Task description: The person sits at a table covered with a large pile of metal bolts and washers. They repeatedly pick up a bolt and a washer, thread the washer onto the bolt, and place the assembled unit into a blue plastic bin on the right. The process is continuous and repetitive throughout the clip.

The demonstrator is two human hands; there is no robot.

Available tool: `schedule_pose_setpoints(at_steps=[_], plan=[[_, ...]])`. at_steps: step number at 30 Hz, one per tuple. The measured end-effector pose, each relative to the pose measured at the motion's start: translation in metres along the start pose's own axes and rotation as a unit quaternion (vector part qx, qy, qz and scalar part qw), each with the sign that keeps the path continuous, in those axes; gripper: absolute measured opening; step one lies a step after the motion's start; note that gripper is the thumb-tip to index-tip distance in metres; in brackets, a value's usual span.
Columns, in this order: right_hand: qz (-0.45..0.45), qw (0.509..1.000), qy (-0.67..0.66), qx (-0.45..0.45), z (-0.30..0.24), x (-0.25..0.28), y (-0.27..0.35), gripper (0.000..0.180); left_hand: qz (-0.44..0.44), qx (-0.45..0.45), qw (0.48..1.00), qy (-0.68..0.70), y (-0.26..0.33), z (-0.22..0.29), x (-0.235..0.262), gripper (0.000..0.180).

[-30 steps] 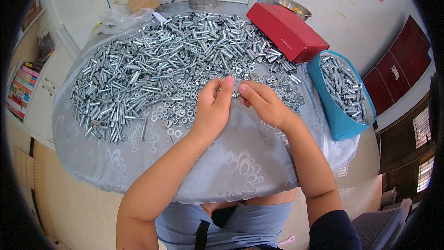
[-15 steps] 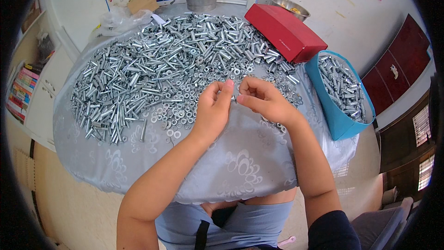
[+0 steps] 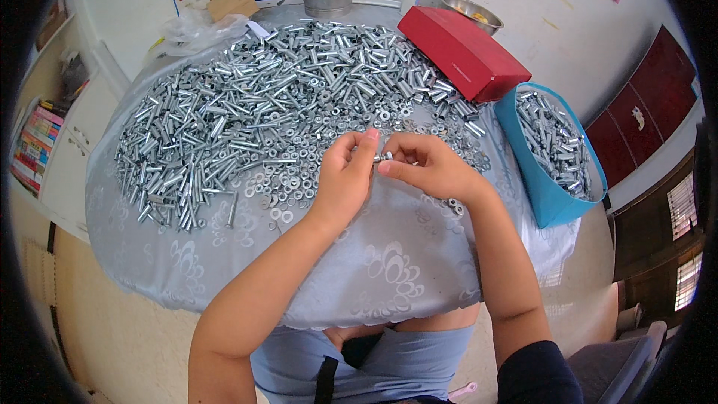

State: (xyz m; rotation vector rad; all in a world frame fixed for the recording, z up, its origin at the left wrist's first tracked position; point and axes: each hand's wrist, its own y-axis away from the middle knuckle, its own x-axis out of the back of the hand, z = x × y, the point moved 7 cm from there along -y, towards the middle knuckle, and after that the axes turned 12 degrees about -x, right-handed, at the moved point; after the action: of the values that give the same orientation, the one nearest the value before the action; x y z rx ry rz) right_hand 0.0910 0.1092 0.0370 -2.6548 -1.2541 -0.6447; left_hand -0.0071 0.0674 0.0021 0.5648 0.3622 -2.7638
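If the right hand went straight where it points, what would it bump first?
Probably the small metal piece, then the left hand just beyond. Depth is unclear: the right hand may already touch that piece.

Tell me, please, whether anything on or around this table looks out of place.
Only minor things: a pink object, too small to identify, lies on the floor near the picture's lower edge, perhaps dropped, and one bolt lies slightly apart at the front of the metal-parts heap.
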Motion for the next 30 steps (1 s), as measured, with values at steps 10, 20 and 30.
schedule_pose_setpoints(at_steps=[10, 20, 30], plan=[[-0.005, 0.998, -0.063, -0.03, -0.005, 0.004, 0.002, 0.035, -0.01, 0.013, 1.0, -0.022, 0.001, -0.002, -0.002, 0.024], [-0.027, 0.998, -0.027, -0.056, -0.001, 0.0, 0.002, 0.03, -0.01, 0.01, 0.999, -0.05, 0.001, -0.002, 0.001, 0.025], [-0.028, 0.997, -0.016, -0.07, -0.004, 0.002, 0.005, 0.031, -0.017, 0.002, 0.997, -0.072, 0.001, -0.003, 0.001, 0.024]])
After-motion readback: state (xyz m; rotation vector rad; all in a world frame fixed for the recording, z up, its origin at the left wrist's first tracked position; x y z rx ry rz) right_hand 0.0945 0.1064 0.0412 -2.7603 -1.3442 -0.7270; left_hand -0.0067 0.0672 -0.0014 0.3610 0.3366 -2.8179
